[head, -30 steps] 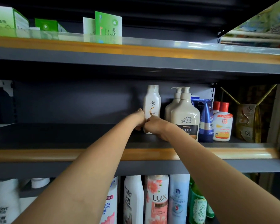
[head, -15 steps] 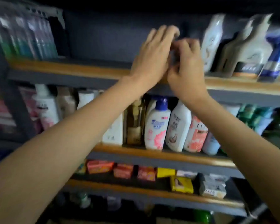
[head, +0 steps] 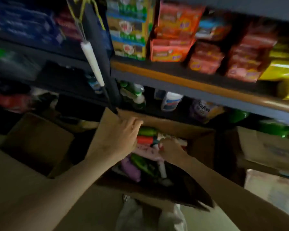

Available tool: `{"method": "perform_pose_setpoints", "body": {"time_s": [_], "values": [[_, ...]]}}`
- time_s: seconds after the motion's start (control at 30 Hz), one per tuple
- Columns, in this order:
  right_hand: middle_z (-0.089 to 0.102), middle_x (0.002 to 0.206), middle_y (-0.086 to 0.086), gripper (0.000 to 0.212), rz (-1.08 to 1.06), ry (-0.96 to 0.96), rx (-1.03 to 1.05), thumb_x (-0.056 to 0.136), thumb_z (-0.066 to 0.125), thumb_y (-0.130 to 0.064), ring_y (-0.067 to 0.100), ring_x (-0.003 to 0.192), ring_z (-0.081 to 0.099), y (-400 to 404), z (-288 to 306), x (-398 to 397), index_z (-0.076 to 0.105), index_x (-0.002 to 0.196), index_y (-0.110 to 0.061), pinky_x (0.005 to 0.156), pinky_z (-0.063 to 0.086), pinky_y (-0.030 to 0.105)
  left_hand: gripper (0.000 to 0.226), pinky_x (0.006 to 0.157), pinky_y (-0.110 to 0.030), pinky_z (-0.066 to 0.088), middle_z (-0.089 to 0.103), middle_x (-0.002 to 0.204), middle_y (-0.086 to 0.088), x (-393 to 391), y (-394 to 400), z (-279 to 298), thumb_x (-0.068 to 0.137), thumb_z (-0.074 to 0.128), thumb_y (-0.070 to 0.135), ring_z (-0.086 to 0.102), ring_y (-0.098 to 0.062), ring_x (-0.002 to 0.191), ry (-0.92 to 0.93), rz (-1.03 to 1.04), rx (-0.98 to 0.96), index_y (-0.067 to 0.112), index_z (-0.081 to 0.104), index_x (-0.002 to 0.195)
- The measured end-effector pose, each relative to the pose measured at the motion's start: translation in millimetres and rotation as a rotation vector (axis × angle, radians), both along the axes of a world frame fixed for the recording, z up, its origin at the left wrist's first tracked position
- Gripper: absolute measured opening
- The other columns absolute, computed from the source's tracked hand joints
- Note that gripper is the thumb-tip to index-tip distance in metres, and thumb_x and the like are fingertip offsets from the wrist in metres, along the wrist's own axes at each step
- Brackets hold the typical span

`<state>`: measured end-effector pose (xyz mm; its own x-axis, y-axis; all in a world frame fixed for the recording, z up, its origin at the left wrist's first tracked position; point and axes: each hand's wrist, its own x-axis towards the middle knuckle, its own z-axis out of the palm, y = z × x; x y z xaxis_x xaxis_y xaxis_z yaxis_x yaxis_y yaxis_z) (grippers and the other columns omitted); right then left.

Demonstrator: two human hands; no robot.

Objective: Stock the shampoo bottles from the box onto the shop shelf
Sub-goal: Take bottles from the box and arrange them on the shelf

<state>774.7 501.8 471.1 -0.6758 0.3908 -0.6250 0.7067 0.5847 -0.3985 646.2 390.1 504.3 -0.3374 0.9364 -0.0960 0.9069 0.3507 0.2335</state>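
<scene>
Cardboard box (head: 170, 126) under both hands: left (head: 117, 139) spread empty, right (head: 171, 150) grasping a pink bottle (head: 145, 151).

Brown cardboard box (head: 170, 126) w/ green, red, pink, purple bottles (head: 145, 140); orange-edged shelf (head: 182, 80).

Dim light is falling across dark metal shelving (head: 182, 84) with an orange edge strip (head: 207, 88). Colourful packets (head: 173, 30) are sitting blurred on it, and a pale floor (head: 15, 180) is showing below.
</scene>
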Motion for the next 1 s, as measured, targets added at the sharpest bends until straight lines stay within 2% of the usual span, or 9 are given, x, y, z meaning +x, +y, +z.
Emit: {"method": "perform_pose_setpoints", "body": {"time_s": [0.07, 0.17, 0.27, 0.37, 0.5, 0.67, 0.83, 0.93, 1.0], "values": [[0.053, 0.126, 0.014, 0.033, -0.056, -0.249, -0.033, 0.1, 0.037, -0.02, 0.029, 0.118, 0.051, 4.4, -59.7, -0.1, 0.05, 0.125, -0.004, 0.092, 0.042, 0.036, 0.05, 0.065, -0.03, 0.045, 0.048, 0.126, -0.011, -7.8, -0.5, -55.2, 0.079, 0.061, 0.002, 0.06, -0.029, 0.091, -0.049, 0.035, -0.138, 0.009, 0.049, 0.127], [0.046, 0.134, 0.014, 0.038, -0.051, -0.327, -0.115, 0.099, 0.042, -0.013, 0.031, 0.124, 0.046, 11.4, -137.6, 0.8, 0.039, 0.135, -0.002, 0.096, 0.04, 0.037, 0.052, 0.087, -0.036, 0.047, 0.037, 0.131, -0.006, -13.8, 1.7, -122.8, 0.086, 0.055, 0.008, 0.05, -0.026, 0.112, -0.038, -0.029, -0.307, 0.015, 0.036, 0.134], [0.045, 0.136, 0.015, 0.053, 0.075, -0.333, -0.116, 0.096, 0.048, -0.022, 0.03, 0.119, 0.05, 9.2, -191.5, -4.8, 0.027, 0.144, -0.009, 0.097, 0.043, 0.037, 0.051, 0.089, -0.036, 0.043, 0.038, 0.131, -0.006, -17.4, 6.8, -163.5, 0.089, 0.052, 0.009, 0.046, -0.025, 0.117, -0.027, -0.071, -0.349, 0.015, 0.033, 0.136], [0.029, 0.145, 0.016, 0.076, 0.146, -0.357, -0.011, 0.087, 0.061, -0.033, 0.034, 0.132, 0.032, -0.8, -217.3, -14.6, 0.019, 0.147, -0.011, 0.106, 0.032, 0.04, 0.052, 0.087, -0.037, 0.042, 0.036, 0.133, -0.009, -16.0, 6.0, -185.7, 0.091, 0.049, 0.006, 0.046, -0.029, 0.118, -0.097, -0.05, -0.383, 0.014, 0.03, 0.139], [0.035, 0.138, 0.013, 0.087, 0.084, -0.414, -0.015, 0.07, 0.075, -0.041, 0.031, 0.128, 0.034, -16.4, -217.6, -11.7, 0.03, 0.14, -0.016, 0.102, 0.037, 0.039, 0.055, 0.078, -0.034, 0.045, 0.036, 0.134, -0.009, -13.4, -1.0, -185.6, 0.09, 0.054, 0.01, 0.052, -0.029, 0.114, -0.2, -0.045, -0.424, 0.013, 0.028, 0.139], [0.056, 0.08, 0.0, 0.04, 0.194, -0.462, -0.17, 0.069, 0.078, -0.031, 0.014, 0.069, 0.058, 16.4, -110.4, -18.2, 0.055, 0.096, -0.012, 0.054, 0.049, 0.023, 0.079, 0.104, -0.035, 0.038, 0.031, 0.149, -0.003, -23.6, 16.2, -141.2, 0.084, 0.066, 0.035, 0.037, -0.023, 0.133, -0.404, -0.102, -0.636, 0.018, 0.02, 0.146], [0.064, 0.093, -0.001, 0.05, 0.324, -0.408, -0.12, 0.074, 0.078, -0.026, 0.013, 0.058, 0.063, 60.0, 72.1, -34.6, 0.055, 0.114, -0.006, 0.043, 0.049, 0.018, 0.085, 0.1, -0.028, 0.04, 0.041, 0.143, -0.001, -16.8, 79.1, -14.8, 0.074, 0.071, 0.049, 0.046, -0.022, 0.125, -0.492, -0.238, -0.835, 0.015, 0.032, 0.142], [0.057, 0.072, -0.007, 0.037, 0.313, -0.357, 0.011, 0.079, 0.074, -0.024, 0.006, 0.051, 0.065, 86.2, 200.8, -29.9, 0.063, 0.109, -0.004, 0.038, 0.045, 0.012, 0.065, 0.102, -0.033, 0.044, 0.053, 0.13, 0.003, -5.5, 121.4, 86.9, 0.074, 0.076, 0.037, 0.054, -0.018, 0.114, -0.562, -0.309, -0.8, 0.019, 0.048, 0.129], [0.062, 0.056, -0.005, 0.03, 0.256, -0.284, 0.113, 0.079, 0.073, -0.03, 0.019, 0.061, 0.068, 101.3, 288.1, -13.4, 0.067, 0.095, -0.005, 0.043, 0.049, 0.015, 0.036, 0.092, -0.029, 0.049, 0.062, 0.113, 0.005, 10.5, 145.7, 161.0, 0.077, 0.074, 0.028, 0.059, -0.015, 0.099, -0.591, -0.369, -0.704, 0.023, 0.058, 0.108]]}}
